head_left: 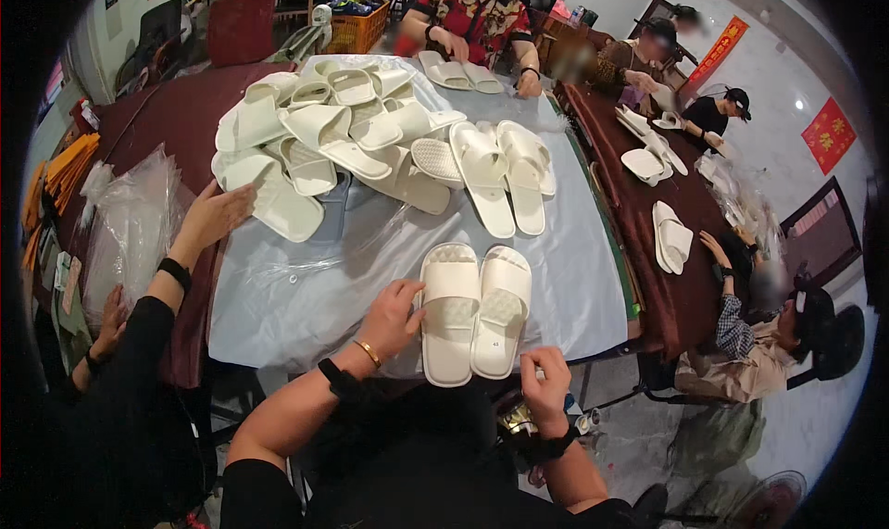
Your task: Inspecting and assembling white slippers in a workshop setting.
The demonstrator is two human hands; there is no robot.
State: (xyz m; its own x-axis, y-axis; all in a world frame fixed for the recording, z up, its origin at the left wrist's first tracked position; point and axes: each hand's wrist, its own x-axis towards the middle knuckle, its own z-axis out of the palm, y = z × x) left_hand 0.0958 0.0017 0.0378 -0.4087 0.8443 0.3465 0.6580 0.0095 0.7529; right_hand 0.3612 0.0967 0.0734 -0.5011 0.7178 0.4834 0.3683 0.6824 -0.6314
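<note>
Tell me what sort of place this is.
Probably a small slipper workshop or packing room: white slippers lie heaped on a covered table, clear plastic lies to the left, and several people are at work nearby.

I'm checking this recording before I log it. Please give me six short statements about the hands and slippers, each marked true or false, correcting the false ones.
1. A pair of cream open-toed slide slippers lies side by side in front of the person. True.
2. The person's left hand and right hand are on opposite sides of that pair. True.
3. The right hand grips a slipper strap. False: it is off to the pair's right, level with the heels.
4. A co-worker's hand is at the left edge of a pile of loose cream slippers. True.
5. That pile lies on the floor. False: it lies on a glossy pale blue-grey sheet.
6. The person's right wrist is bare. False: it wears a black wristband.
</note>
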